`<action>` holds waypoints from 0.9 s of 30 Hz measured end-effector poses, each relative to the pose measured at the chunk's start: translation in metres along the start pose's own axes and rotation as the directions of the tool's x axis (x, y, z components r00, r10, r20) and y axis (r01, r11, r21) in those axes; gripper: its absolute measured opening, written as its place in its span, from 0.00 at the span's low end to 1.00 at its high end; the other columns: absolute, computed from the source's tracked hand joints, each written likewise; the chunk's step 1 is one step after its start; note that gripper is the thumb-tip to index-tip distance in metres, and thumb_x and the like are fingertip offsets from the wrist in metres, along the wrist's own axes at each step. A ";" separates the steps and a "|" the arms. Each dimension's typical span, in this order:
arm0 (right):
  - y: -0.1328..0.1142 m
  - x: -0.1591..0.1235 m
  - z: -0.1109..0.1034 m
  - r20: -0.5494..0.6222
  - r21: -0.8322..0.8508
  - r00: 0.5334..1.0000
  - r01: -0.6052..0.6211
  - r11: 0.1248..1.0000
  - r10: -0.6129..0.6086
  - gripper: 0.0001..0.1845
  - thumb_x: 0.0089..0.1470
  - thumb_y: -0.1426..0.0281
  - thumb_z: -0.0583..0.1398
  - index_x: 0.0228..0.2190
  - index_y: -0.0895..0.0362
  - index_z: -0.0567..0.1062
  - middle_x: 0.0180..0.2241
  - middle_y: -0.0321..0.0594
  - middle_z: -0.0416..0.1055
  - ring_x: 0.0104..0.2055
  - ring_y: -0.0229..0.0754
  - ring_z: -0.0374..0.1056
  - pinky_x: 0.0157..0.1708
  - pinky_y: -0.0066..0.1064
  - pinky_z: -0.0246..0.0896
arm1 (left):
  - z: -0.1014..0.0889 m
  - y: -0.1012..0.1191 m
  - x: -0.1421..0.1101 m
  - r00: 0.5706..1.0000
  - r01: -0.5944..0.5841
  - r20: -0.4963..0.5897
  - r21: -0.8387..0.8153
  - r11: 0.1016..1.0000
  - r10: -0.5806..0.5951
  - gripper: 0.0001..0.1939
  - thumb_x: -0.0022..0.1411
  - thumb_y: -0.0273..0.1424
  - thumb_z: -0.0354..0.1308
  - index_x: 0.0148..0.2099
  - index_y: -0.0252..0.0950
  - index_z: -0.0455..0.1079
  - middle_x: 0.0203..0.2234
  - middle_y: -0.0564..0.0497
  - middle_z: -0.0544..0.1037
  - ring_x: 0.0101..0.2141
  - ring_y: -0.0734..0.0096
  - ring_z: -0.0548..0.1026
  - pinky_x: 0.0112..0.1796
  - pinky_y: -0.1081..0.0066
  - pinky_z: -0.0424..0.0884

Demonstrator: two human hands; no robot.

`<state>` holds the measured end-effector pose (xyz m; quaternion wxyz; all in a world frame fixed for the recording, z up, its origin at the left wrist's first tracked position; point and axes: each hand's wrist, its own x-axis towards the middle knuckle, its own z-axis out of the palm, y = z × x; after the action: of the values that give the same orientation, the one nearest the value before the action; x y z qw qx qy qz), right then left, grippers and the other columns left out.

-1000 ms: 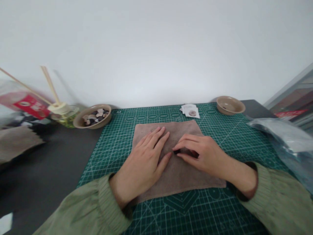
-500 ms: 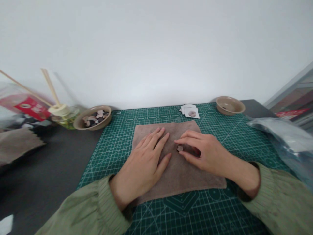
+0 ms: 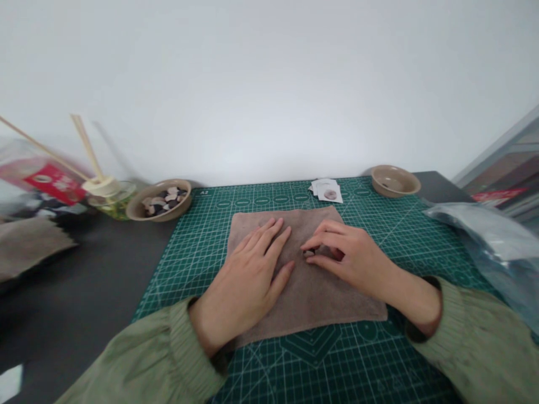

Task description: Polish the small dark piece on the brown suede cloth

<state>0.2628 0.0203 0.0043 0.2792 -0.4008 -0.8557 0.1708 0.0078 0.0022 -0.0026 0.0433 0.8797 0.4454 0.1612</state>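
A brown cloth (image 3: 328, 297) lies spread out under both hands. My left hand (image 3: 248, 275) rests flat on its left half, fingers stretched and thumb apart, holding nothing. Over the cloth's right half, my right hand (image 3: 351, 252) pinches a small dark-and-pale piece (image 3: 309, 253) between thumb and fingertips, at or just above the fabric. The piece is partly covered by the fingers and too small to name its kind.
A green cutting mat (image 3: 202, 252) carries the cloth. At the back left, a tan bowl (image 3: 185, 209) holds several dark and pale pieces, beside a reed diffuser (image 3: 107, 193). White cards (image 3: 328, 192), another tan bowl (image 3: 396, 188) and a clear plastic bag (image 3: 475, 230) stand or lie to the right.
My right thumb and fingers have closed in on the small piece, which now shows its dark side more. My left hand stays in place on the cloth.
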 end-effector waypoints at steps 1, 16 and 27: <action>0.000 0.000 0.000 -0.003 -0.007 1.000 -0.012 1.000 0.012 0.08 0.64 0.71 0.71 0.45 0.51 0.83 0.45 0.35 0.80 0.36 0.38 0.73 0.37 0.33 0.65 | 0.000 0.000 0.000 1.000 -0.002 0.003 0.007 1.000 0.002 0.32 0.80 0.40 0.54 0.79 0.35 0.58 0.77 0.40 0.60 0.76 0.50 0.58 0.73 0.45 0.60; -0.001 0.001 -0.001 0.003 -0.056 0.999 -0.053 0.997 0.053 0.07 0.61 0.69 0.69 0.42 0.53 0.80 0.41 0.37 0.78 0.34 0.39 0.70 0.37 0.34 0.63 | 0.003 -0.001 -0.002 1.000 -0.007 -0.001 0.007 1.000 0.007 0.32 0.80 0.41 0.53 0.79 0.38 0.58 0.78 0.42 0.59 0.77 0.50 0.57 0.74 0.45 0.59; 0.002 0.006 0.001 -0.003 -0.042 0.998 -0.068 0.997 0.068 0.08 0.60 0.72 0.68 0.42 0.53 0.79 0.38 0.36 0.76 0.38 0.41 0.72 0.40 0.35 0.64 | 0.001 0.002 -0.002 1.000 0.004 0.022 0.024 1.000 -0.004 0.31 0.81 0.41 0.52 0.80 0.41 0.57 0.79 0.44 0.57 0.78 0.48 0.52 0.75 0.42 0.56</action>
<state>0.2603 0.0265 0.0041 0.2655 -0.4357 -0.8447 0.1617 0.0089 -0.0009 -0.0037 0.0382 0.8809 0.4485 0.1461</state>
